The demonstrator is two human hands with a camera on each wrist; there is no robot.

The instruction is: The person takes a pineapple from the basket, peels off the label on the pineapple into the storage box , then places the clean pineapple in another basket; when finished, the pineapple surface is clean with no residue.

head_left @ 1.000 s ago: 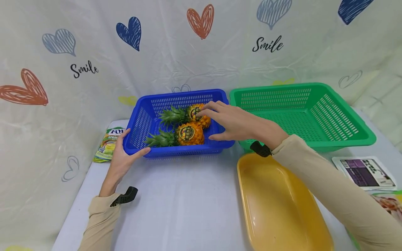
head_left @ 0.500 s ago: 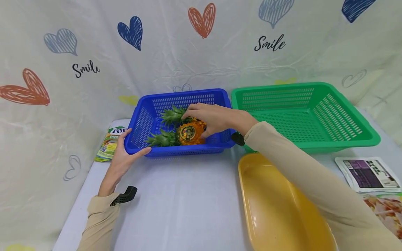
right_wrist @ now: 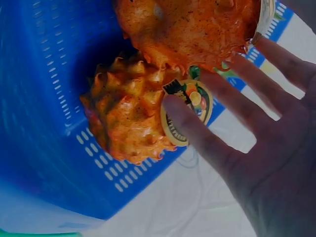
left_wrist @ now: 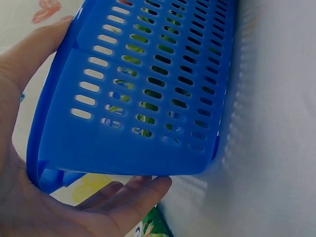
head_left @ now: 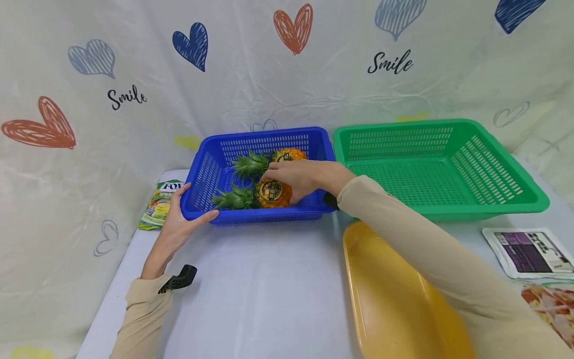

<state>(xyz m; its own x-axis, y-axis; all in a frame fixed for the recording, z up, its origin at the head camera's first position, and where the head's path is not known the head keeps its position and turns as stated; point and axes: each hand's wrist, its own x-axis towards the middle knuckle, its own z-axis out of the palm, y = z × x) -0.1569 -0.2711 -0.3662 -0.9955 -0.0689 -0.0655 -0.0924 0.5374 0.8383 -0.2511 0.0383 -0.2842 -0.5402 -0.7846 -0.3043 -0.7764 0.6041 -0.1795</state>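
Note:
In the head view a blue slotted basket [head_left: 264,214] holds two small orange pineapples lying on their sides, leaves to the left. My left hand [head_left: 177,227] grips the basket's left front corner, thumb over the front rim and fingers along the left side; the left wrist view shows fingertips under the basket wall [left_wrist: 113,143]. My right hand [head_left: 299,177] reaches inside and grips the nearer pineapple [head_left: 273,194], fingers over its back, thumb at its right end. Behind lies the farther pineapple [head_left: 289,153], partly hidden; the right wrist view shows its spiky body [right_wrist: 123,111] beside the fingers.
A green basket [head_left: 403,217] stands right of the blue one. In front of it sits a yellow tray [head_left: 390,299], partly under my right sleeve. A green-and-yellow packet [head_left: 157,207] lies at left, a purple-and-white pack [head_left: 529,252] at right. A heart-printed curtain hangs behind.
My right hand has moved left and down into the blue basket, from above its right side onto the nearer pineapple, and has taken hold of it. The left hand keeps its grip.

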